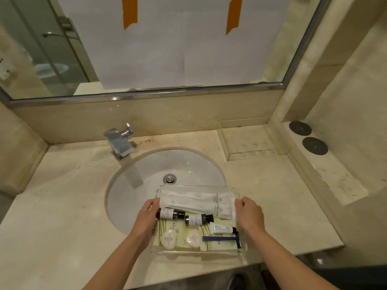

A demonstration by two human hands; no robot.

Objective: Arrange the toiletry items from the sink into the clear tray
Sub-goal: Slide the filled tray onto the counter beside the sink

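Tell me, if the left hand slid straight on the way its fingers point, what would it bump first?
Probably the white sachets: the left hand points up and right at their end, already touching or nearly so. Depth is unclear.

A hotel bathroom: marble desk (62,185) with sunken sink (146,164), chrome faucet (120,142), wall mirror (167,38), miniature toiletries (184,216).

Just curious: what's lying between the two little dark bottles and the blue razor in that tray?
In the head view, a small white tube lies between the dark bottles and the blue razor.
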